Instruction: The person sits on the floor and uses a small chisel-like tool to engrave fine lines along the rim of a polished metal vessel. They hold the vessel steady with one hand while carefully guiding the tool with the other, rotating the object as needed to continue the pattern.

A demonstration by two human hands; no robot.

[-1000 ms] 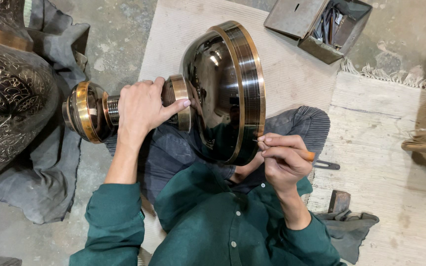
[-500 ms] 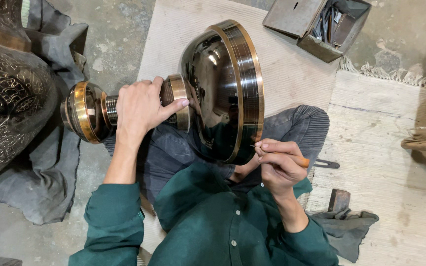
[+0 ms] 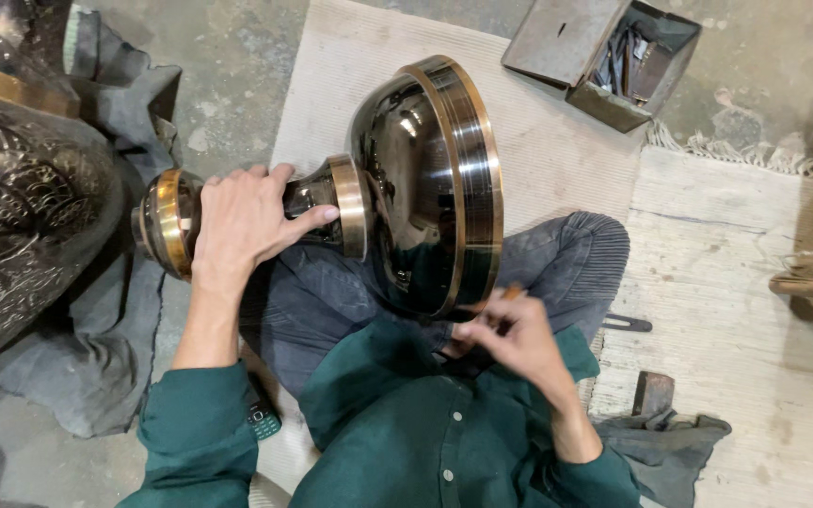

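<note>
While seated on the floor, green shirt [image 3: 406,442] nearest the camera, dark trousers [image 3: 557,268] over crossed legs. Small phone-like device [image 3: 262,421] tucked by left sleeve. Right hand [image 3: 510,341] blurred, fingers curled narrow around a thin orange-tipped tool [image 3: 512,293], tip touching the lower rim of the metal vessel [image 3: 425,188]. Left hand [image 3: 242,221] wrapped over the vessel's narrow stem, index finger stretched along it toward the brass collar [image 3: 352,207]. Vessel lying on its side across the lap, dark polished bowl with brass-banded rim facing right, brass-ringed foot [image 3: 164,224] pointing left. Beige mat [image 3: 557,141] under the legs, reaching toward the far edge of the floor. Grey cloth [image 3: 96,357] spread at left, carrying a large engraved dark metal pot [image 3: 21,216] at the left edge. Right of the knee, small dark metal block [image 3: 653,392] on another grey rag [image 3: 670,442], flat dark tool [image 3: 628,324] just beside the trousers. Pale worn rug [image 3: 736,282] with fringe at right. Farthest, open metal box [image 3: 604,56] holding tools, on bare concrete near the far right corner.
</note>
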